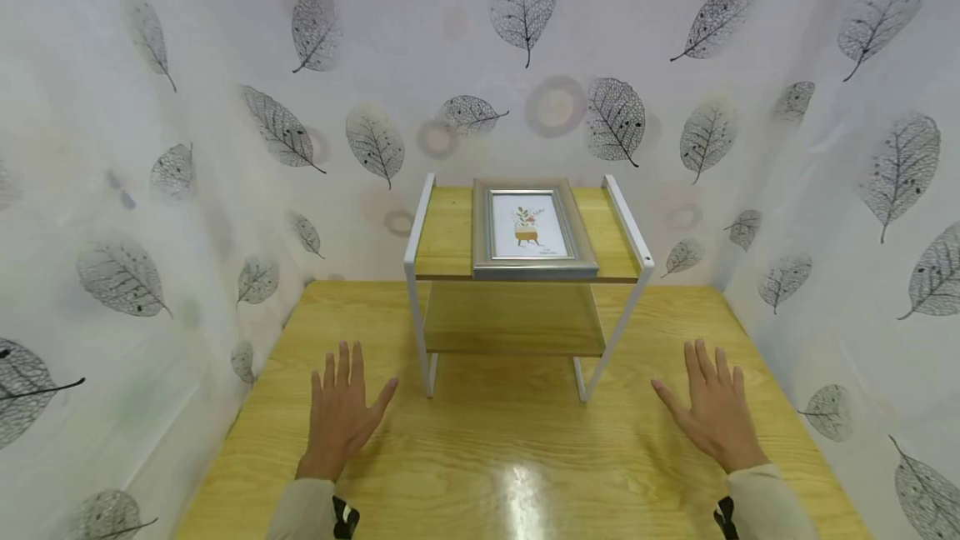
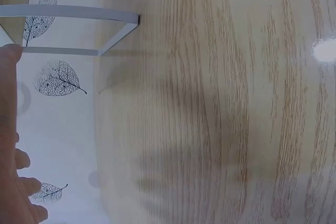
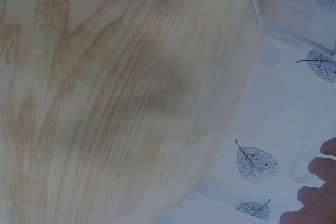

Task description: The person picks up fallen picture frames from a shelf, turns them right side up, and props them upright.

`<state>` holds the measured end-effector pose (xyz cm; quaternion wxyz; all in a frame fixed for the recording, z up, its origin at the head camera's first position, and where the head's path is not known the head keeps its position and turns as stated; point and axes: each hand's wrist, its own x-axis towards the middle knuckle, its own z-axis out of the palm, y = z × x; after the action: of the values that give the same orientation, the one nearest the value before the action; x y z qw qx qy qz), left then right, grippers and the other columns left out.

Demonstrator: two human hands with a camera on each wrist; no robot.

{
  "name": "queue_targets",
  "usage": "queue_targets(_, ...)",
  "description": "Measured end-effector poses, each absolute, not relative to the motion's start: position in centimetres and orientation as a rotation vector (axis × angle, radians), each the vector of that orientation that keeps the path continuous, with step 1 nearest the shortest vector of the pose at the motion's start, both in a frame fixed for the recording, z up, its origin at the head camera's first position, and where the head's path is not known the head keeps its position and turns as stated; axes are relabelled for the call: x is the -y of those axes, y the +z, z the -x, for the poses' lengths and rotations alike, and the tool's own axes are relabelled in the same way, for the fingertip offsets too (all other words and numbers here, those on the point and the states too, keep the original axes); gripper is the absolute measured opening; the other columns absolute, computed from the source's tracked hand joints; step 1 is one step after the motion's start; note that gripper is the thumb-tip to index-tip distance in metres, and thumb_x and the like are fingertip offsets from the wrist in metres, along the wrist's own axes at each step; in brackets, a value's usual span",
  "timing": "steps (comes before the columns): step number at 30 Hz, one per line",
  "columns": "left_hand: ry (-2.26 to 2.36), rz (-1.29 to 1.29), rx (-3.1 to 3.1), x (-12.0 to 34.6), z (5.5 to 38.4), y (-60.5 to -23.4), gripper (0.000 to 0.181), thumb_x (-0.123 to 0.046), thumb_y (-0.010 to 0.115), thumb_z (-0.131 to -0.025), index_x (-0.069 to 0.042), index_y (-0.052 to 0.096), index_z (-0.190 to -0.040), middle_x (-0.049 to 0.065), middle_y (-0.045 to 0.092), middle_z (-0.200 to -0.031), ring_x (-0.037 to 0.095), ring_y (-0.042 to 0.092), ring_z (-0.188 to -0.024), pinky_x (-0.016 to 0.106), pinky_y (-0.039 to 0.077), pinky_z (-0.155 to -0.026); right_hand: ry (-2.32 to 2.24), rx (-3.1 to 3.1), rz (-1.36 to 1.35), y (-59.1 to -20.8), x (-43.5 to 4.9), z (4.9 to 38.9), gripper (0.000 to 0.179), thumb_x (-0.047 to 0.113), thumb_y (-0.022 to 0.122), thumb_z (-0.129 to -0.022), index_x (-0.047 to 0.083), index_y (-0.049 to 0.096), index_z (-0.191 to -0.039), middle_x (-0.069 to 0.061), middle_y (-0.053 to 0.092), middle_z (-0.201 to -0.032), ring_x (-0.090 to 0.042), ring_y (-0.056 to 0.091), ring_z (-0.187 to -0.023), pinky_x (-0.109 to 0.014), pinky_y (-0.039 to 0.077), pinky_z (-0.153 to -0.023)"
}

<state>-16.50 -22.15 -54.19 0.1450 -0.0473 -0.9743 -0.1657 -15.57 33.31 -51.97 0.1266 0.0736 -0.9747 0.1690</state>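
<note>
My left hand (image 1: 341,411) is held palm down over the left part of the wooden table, fingers straight and thumb spread, holding nothing. On the right, my right hand (image 1: 711,408) takes the same pose with nothing in it. Between and beyond them stands a small two-tier shelf (image 1: 510,317) with white metal legs and wooden boards. A picture frame (image 1: 536,269) lies flat on its top board, showing a print of a plant in an orange pot. Both hands are apart from the shelf. In the left wrist view, part of the shelf's white leg frame (image 2: 68,11) appears beyond the fingers.
The wood-grain table (image 1: 517,457) spreads beneath the shelf and hands. Pale sheets with a leaf print (image 1: 465,32) enclose it at the back and both sides. Bright glare (image 1: 522,490) lies on the table's near middle.
</note>
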Motion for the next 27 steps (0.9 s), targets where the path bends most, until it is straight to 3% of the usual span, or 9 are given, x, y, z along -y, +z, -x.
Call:
queue_targets(7, -0.461, 0.128, 2.77, 22.3, 16.5, -53.9, 0.094, -0.06, 0.055, -0.098, 0.006, 0.025, -0.157, 0.033, 0.025, -0.159, 0.055, 0.026, -0.144, 0.073, 0.018, -0.112, 0.5, 2.823, -0.229, -51.4, -33.4, 16.0, 0.088, 0.049, 0.053, -0.103, -0.006, 0.013, -0.159, -0.035, 0.015, -0.161, -0.058, 0.003, -0.147, -0.074, -0.003, -0.113)
queue_targets(16, -0.376, 0.159, 2.646, 22.4, 17.7, -50.6, 0.09, -0.052, 0.061, -0.096, 0.01, 0.03, -0.153, 0.037, 0.033, -0.154, 0.059, 0.033, -0.138, 0.073, 0.028, -0.108, 0.477, 2.729, -0.275, -48.7, -33.9, 17.1, 0.085, 0.045, 0.056, -0.102, -0.01, 0.02, -0.156, -0.038, 0.021, -0.157, -0.062, 0.014, -0.142, -0.076, 0.005, -0.112)
queue_targets(20, -0.421, 0.152, 2.631, 22.4, 18.5, -48.1, 0.091, -0.055, 0.057, -0.098, 0.009, 0.025, -0.155, 0.036, 0.029, -0.156, 0.058, 0.029, -0.14, 0.072, 0.025, -0.11, 0.485, 2.675, -0.282, -46.3, -33.8, 17.8, 0.084, 0.045, 0.056, -0.102, -0.01, 0.022, -0.155, -0.038, 0.026, -0.155, -0.062, 0.018, -0.141, -0.075, 0.008, -0.113)
queue_targets(27, -0.618, 0.142, 2.556, 21.7, 19.8, -43.4, 0.089, -0.056, 0.049, -0.102, 0.004, 0.017, -0.159, 0.034, 0.022, -0.16, 0.055, 0.022, -0.145, 0.071, 0.019, -0.113, 0.458, 2.629, -0.285, -41.4, -33.7, 19.5, 0.085, 0.047, 0.053, -0.103, -0.006, 0.017, -0.158, -0.033, 0.019, -0.161, -0.056, 0.011, -0.147, -0.068, 0.001, -0.118)
